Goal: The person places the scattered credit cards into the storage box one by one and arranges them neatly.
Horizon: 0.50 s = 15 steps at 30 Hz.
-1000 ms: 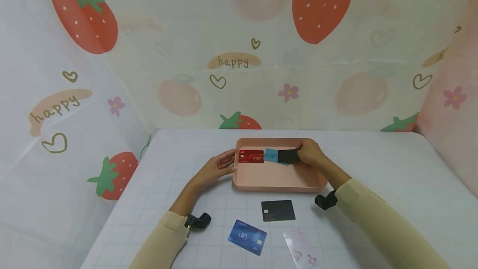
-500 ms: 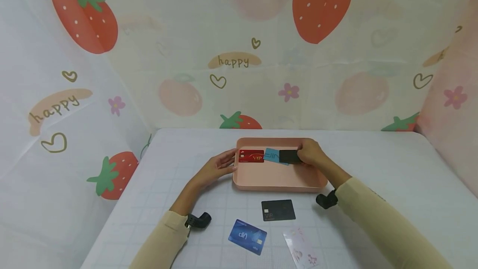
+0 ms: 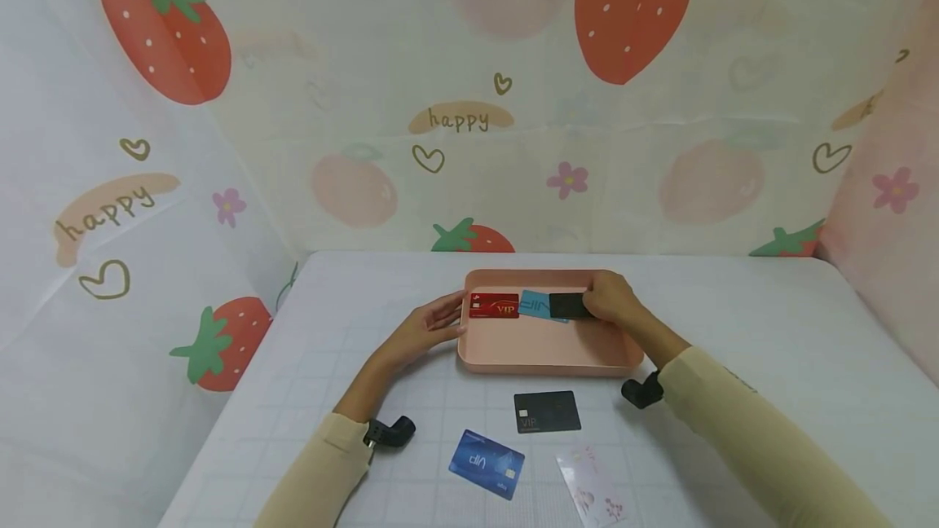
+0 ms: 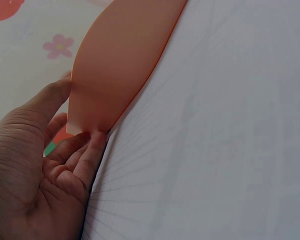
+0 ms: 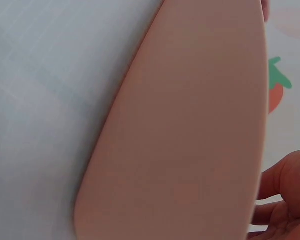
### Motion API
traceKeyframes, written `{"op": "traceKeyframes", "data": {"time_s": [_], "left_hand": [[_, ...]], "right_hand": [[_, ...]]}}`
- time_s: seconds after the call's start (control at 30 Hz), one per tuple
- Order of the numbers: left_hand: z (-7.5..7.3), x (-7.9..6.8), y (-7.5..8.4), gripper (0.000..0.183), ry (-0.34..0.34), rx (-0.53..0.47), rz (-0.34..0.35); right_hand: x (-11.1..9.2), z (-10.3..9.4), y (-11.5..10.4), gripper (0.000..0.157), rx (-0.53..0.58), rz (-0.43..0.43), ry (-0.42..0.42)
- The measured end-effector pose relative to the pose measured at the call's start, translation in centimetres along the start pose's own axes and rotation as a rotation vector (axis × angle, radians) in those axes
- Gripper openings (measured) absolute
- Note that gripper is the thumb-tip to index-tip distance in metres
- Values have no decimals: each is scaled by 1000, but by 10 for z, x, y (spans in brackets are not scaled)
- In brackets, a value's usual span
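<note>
A shallow pink tray [image 3: 528, 354] stands on the white table. My left hand [image 3: 421, 334] touches the tray's left end; in the left wrist view its fingertips meet the outer wall at the rim and low near the table. Over the tray's right part, my right hand [image 3: 612, 298] pinches the right end of a black card [image 3: 568, 305]. That card overlaps the right side of a light blue card [image 3: 534, 305], and to their left lies a red VIP card [image 3: 494, 306]. In the right wrist view the tray wall [image 5: 175, 125] hides most of the right hand.
In front of the tray lie a dark VIP card [image 3: 548, 412], a blue VIP card [image 3: 487, 464] and a pale card with a floral print [image 3: 592, 487]. A strawberry-patterned cloth [image 3: 352, 104] hangs behind the table.
The black card in my right hand has shifted very slightly to the right over the light blue card. My left hand stays at the tray's end, and the other cards have not moved.
</note>
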<state>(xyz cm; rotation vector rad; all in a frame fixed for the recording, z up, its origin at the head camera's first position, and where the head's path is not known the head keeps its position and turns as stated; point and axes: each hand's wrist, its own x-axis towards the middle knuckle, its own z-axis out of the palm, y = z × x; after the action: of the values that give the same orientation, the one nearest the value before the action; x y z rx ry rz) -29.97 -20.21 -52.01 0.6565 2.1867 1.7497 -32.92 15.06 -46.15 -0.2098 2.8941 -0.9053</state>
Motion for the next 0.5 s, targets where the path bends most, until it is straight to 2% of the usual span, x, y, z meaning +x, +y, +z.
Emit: {"op": "traceKeyframes", "data": {"time_s": [0.23, 0.5], "left_hand": [[-1, 0, -3, 67, 7, 5, 8], [0, 1, -3, 66, 6, 2, 10]], "right_hand": [[-1, 0, -3, 34, -52, -49, 30], [2, 2, -3, 29, -110, -59, 50]]}}
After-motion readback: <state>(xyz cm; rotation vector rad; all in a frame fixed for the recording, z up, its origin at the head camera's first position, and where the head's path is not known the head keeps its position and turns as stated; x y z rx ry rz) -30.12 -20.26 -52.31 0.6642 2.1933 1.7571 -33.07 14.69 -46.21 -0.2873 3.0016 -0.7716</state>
